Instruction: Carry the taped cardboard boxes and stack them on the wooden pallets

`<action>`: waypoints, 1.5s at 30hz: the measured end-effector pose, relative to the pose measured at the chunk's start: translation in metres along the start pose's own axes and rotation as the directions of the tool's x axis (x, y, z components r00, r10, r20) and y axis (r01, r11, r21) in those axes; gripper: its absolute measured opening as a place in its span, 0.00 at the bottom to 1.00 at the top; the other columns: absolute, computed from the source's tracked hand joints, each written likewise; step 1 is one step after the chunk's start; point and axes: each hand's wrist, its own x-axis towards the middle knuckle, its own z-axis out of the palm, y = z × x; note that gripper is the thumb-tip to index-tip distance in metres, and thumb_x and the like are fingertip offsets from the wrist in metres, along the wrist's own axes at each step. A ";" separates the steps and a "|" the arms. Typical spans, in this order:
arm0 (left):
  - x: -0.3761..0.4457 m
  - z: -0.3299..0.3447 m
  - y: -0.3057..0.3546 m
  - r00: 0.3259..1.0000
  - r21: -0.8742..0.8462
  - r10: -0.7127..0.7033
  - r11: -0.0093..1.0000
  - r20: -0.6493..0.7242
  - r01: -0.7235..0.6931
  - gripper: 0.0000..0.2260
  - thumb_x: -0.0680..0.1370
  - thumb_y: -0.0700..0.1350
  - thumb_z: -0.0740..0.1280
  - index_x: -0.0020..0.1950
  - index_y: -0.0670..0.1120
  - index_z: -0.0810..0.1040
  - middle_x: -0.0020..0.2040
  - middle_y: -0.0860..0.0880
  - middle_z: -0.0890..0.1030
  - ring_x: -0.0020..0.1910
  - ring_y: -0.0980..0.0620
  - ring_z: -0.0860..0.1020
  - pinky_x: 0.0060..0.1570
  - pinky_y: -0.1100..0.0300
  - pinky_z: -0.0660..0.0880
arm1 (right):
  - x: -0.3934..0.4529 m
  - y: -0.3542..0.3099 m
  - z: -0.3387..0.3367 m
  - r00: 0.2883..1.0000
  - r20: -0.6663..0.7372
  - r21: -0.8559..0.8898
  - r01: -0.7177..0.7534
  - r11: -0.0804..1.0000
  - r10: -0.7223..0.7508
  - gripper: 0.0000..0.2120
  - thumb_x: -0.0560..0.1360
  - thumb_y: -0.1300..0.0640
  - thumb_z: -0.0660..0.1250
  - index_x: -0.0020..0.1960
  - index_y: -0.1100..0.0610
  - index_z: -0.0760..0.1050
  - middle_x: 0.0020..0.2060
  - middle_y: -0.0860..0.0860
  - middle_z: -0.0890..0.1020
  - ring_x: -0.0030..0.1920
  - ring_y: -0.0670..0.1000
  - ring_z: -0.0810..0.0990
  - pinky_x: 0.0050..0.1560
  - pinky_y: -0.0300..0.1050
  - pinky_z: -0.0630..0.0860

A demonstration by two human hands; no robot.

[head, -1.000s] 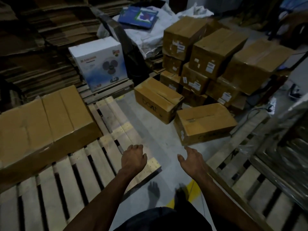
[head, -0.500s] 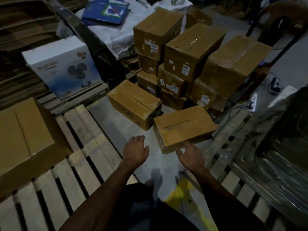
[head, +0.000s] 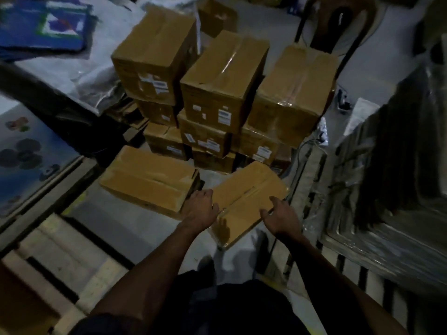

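The taped cardboard box (head: 246, 201) on the floor looks stiff and perhaps heavy, with slick tape; its opposite edges probably offer the best hold. It lies directly under both hands: left hand (head: 199, 211) spread at its left edge, right hand (head: 280, 217) spread over its right side, neither gripping.

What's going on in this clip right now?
A person is bending over a taped cardboard box lying on the floor. The left hand is at its near left edge and the right hand over its right side, fingers spread, with no firm grip visible yet. A second box lies to the left, a stack of boxes stands behind, and a wooden pallet waits at lower left.
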 end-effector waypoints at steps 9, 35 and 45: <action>0.141 -0.053 0.054 0.992 0.009 0.120 0.993 -0.026 -0.120 0.17 0.81 0.52 0.60 0.63 0.42 0.73 0.60 0.42 0.77 0.58 0.42 0.75 0.54 0.49 0.75 | 0.089 -0.006 -0.064 0.992 -0.101 0.078 -0.070 0.995 0.077 0.30 0.79 0.42 0.61 0.76 0.55 0.63 0.71 0.58 0.71 0.70 0.60 0.69 0.67 0.56 0.70; 0.616 -0.066 0.236 0.933 -0.494 -0.348 0.797 0.091 0.346 0.32 0.79 0.55 0.65 0.75 0.38 0.61 0.70 0.38 0.70 0.66 0.37 0.71 0.62 0.49 0.71 | 0.597 0.086 -0.275 0.963 0.019 0.767 -0.188 0.614 0.270 0.65 0.58 0.29 0.73 0.80 0.56 0.43 0.77 0.59 0.61 0.75 0.63 0.63 0.73 0.62 0.63; 0.651 -0.056 0.224 0.934 -0.292 -0.337 0.888 0.116 0.357 0.40 0.72 0.70 0.65 0.75 0.47 0.60 0.69 0.42 0.72 0.65 0.36 0.72 0.63 0.41 0.70 | 0.644 0.100 -0.266 0.930 -0.106 0.705 -0.179 0.686 0.352 0.54 0.71 0.44 0.76 0.81 0.50 0.41 0.75 0.56 0.67 0.73 0.61 0.68 0.71 0.53 0.64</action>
